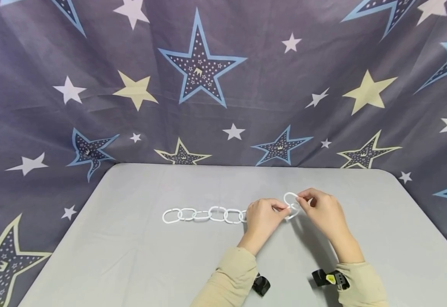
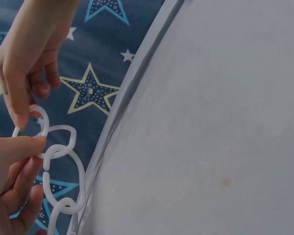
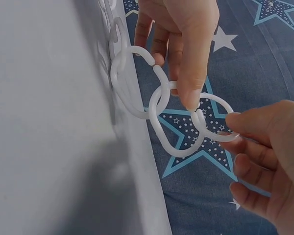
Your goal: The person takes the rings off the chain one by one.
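A chain of white plastic links (image 1: 217,207) stretches leftward over the grey table in the head view. My left hand (image 1: 263,217) pinches the chain near its right end between thumb and finger. On the right, my right hand (image 1: 324,213) grips the rounded end link (image 3: 227,105) by its far side. The right wrist view shows this link looped through the neighbouring link (image 3: 157,129), with the left thumb pressed near where they meet. Several links hang from the left hand (image 2: 14,171) in the left wrist view. Narrow splits show in some links.
The light grey tabletop (image 1: 131,264) has rounded far corners. A dark cloth with stars (image 1: 223,115) hangs behind and beside it. Black wrist-worn devices sit at the left wrist (image 1: 261,285) and the right wrist (image 1: 330,279).
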Demonstrator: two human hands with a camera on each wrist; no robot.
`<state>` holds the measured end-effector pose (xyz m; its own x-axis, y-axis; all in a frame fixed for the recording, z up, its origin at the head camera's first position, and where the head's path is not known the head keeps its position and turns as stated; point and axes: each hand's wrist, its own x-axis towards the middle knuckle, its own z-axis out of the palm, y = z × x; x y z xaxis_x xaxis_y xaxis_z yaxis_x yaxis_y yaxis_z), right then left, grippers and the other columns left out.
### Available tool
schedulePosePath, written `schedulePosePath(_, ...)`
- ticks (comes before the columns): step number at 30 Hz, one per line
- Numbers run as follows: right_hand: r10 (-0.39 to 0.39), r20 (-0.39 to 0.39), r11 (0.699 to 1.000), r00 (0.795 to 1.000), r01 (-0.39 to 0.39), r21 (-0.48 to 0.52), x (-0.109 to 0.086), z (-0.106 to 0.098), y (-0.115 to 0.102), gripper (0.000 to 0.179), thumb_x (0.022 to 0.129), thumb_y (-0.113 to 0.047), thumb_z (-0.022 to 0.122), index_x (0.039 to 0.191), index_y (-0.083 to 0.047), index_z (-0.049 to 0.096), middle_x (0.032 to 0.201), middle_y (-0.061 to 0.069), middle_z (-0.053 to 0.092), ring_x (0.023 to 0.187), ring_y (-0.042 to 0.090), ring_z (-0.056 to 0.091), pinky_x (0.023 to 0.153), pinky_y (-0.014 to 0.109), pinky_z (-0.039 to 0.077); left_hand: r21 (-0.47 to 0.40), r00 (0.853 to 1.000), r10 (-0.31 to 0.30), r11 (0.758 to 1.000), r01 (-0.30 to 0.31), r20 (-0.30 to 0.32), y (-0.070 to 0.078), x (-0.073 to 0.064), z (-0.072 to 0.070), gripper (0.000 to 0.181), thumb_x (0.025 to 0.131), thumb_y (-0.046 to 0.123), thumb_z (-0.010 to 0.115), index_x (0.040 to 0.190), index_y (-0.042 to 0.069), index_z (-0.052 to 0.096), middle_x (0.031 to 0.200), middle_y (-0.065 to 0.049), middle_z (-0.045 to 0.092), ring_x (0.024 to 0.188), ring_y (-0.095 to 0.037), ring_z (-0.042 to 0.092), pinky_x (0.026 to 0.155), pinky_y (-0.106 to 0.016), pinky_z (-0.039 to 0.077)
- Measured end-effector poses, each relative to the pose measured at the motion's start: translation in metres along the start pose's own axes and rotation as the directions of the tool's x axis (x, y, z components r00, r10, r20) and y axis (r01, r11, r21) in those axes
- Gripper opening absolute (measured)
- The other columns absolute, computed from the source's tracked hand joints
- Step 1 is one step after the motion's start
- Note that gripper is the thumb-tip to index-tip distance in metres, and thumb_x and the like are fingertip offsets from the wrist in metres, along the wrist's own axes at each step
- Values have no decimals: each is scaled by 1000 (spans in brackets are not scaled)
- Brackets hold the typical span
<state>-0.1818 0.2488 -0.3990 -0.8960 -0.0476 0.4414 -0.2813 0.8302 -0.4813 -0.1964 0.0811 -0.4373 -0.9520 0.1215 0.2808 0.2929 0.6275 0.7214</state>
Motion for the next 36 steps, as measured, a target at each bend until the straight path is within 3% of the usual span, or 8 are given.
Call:
schedulePosePath(11,-107,-68,994,992,107,-6,1,1,-2,8,83,-9,78,90,-11,76,63,-6,58,53,8,44,49,29,35,-6,999,-23,1000,23,-48,-2,0,1,6,80,37,81,83,33,80,79,22,71,74,-2,64,72,-26,45)
schedulePosePath(21,-98,-79,995,992,98,-1,1,1,-1,6,85,-11,78,90,-11,76,65,-6,61,53,8,45,49,29,35,4,998,-2,1000,3,-70,-4,1,2,6,78,38,82,82,33,80,77,22,71,70,-3,63,66,-24,43)
schedulePosePath(36,-25,-91,1000,996,25,-2,1,-8,10,8,87,-14,76,94,-10,76,68,-3,64,55,10,48,50,29,37,0,999,-24,1000,24,-41,-4,1,0,8,80,38,81,86,32,80,81,23,71,73,-4,63,72,-27,44)
